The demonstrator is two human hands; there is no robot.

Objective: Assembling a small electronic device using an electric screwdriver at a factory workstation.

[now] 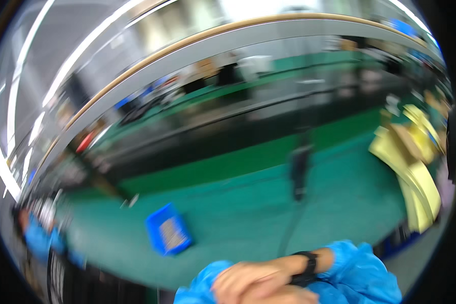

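Both my hands meet at the lower edge, forearms crossed in loose blue sleeves. My right hand (249, 278), with a black watch (308, 268) on its wrist, lies across my left wrist by the left cuff. Its fingers bend downward and are blurred, so their grip is unclear. Beneath it, my left hand (291, 295) is partly cut off by the frame, with its fingers hidden. No tool or part shows in either hand. Left of them, a blue tray (151, 230) holds small greyish pieces, too blurred to name. It sits on the green tabletop (238, 218).
A dark slim object (299, 172) with a cable stands or hangs beyond my hands. Yellow sheets or folders (415, 182) and a brown piece lie at the right. Someone in a blue sleeve (43, 238) is at far left. A rail with a tan edge (268, 19) crosses behind the bench.
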